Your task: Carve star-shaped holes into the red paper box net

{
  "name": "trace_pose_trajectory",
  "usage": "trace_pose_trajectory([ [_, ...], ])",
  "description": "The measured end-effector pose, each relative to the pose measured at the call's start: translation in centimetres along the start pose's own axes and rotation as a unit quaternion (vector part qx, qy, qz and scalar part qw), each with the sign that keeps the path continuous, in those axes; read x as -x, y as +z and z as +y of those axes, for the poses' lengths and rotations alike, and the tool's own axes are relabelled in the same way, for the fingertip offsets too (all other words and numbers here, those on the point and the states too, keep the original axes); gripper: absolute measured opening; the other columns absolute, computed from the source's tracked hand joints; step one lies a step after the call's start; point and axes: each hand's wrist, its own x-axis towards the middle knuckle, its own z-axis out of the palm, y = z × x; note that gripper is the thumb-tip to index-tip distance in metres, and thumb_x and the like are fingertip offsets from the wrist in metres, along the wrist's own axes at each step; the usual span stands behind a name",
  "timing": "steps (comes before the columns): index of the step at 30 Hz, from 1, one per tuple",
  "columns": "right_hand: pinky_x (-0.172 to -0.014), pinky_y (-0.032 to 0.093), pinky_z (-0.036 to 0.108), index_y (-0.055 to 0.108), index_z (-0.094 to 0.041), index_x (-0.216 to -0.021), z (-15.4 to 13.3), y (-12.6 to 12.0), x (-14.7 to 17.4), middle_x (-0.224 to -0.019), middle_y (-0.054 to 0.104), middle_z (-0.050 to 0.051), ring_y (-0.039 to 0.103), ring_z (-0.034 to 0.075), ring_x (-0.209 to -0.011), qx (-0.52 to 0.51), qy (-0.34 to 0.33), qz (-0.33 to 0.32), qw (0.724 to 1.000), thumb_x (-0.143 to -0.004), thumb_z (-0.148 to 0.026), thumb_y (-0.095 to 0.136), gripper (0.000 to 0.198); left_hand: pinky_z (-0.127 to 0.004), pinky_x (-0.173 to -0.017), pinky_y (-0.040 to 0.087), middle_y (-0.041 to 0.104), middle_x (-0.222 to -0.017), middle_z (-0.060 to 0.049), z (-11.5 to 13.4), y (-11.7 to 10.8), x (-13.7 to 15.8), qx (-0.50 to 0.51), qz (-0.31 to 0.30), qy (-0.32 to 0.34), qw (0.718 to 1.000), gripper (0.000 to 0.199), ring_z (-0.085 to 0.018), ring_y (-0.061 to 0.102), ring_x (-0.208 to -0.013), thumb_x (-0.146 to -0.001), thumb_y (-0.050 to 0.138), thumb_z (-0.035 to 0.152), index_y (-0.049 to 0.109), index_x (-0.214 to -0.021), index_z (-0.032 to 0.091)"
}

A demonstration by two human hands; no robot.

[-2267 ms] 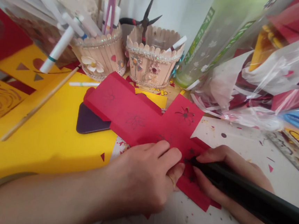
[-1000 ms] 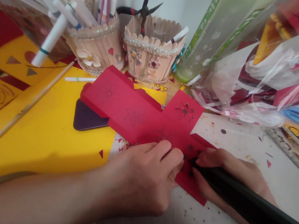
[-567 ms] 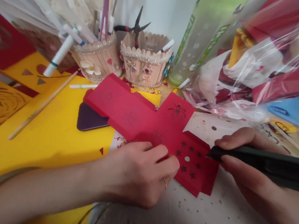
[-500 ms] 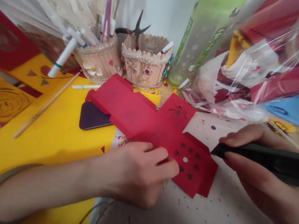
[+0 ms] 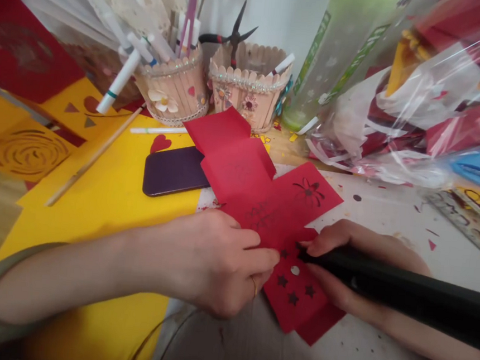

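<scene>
A red paper cutout (image 5: 244, 197), shaped like an unfolded box with edge flaps, lies across the middle. One panel has cut-out stars around a round hole, another a flower-like pattern, and a pencil drawing shows in between. My left hand (image 5: 232, 263) is closed on its near left edge, thumb and fingers pinched together. Closed in my right hand (image 5: 337, 261) is a long black tool (image 5: 398, 289) with a tapered tip, its exact kind unclear. Its tip is over the star panel, at or just above the paper. The right fingers cover part of that panel.
Behind stand two craft-stick baskets (image 5: 250, 94) holding markers and pliers (image 5: 236, 34), beside a green bottle (image 5: 338, 60). A plastic bag of scraps (image 5: 431, 107) sits at right, near a ruler (image 5: 467, 222). Yellow paper (image 5: 108, 191), a dark phone-like slab (image 5: 173, 171) and a stick (image 5: 94, 156) lie left.
My right hand has moved left with the black tool, from beside the red paper to over its star panel. The paper has turned and shifted slightly; my left hand still pinches it.
</scene>
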Motion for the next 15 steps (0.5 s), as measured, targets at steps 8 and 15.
trace_pose_trajectory([
  [8, -0.041, 0.045, 0.019, 0.056, -0.028, -0.074, -0.9, 0.0, -0.3, -0.057, 0.061, -0.007, 0.055, 0.009, -0.043, -0.03, 0.046, -0.02, 0.998, -0.073, -0.023, 0.062, 0.008, -0.027, -0.042, 0.046, 0.07, -0.101, -0.004, -0.1, -0.2, 0.3, -0.027, 0.025, 0.072, 0.997, 0.036, -0.013, 0.058, -0.059, -0.092, 0.033, 0.01, 0.068, -0.095, 0.014],
  [15, -0.049, 0.046, 0.019, 0.059, -0.032, -0.073, -1.7, -0.3, 0.4, -0.066, 0.062, -0.008, 0.057, 0.01, -0.055, -0.032, 0.085, 0.092, 0.992, -0.07, -0.032, 0.068, 0.009, -0.024, -0.036, 0.039, 0.072, -0.092, -0.013, 1.6, -1.0, 0.5, -0.139, 0.056, 0.132, 0.98, 0.028, -0.012, 0.055, -0.05, -0.082, 0.043, 0.013, 0.071, -0.081, 0.01],
])
